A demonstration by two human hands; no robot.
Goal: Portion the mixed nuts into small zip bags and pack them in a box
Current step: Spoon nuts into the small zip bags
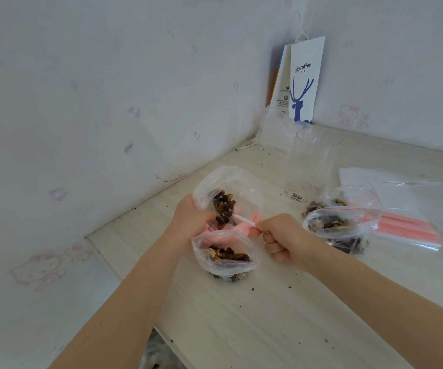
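At the frame's centre the left hand (191, 219) grips a crumpled clear plastic bag of mixed nuts (224, 206), while the right hand (281, 237) pinches a thin white spoon handle (244, 219) — just below, a small open zip bag (225, 257) holds nuts on the pale wooden table (268, 315); another filled zip bag (340, 227) sits right of centre.

Three clear plastic zip bags holding mixed nuts sit mid-frame — one (227, 193), another (225, 255), a third (341, 226) — with one empty clear plastic jar (312, 166), one white paper coffee bag (304, 81) upper right, and two bare hands, left (192, 219) and right (281, 235).
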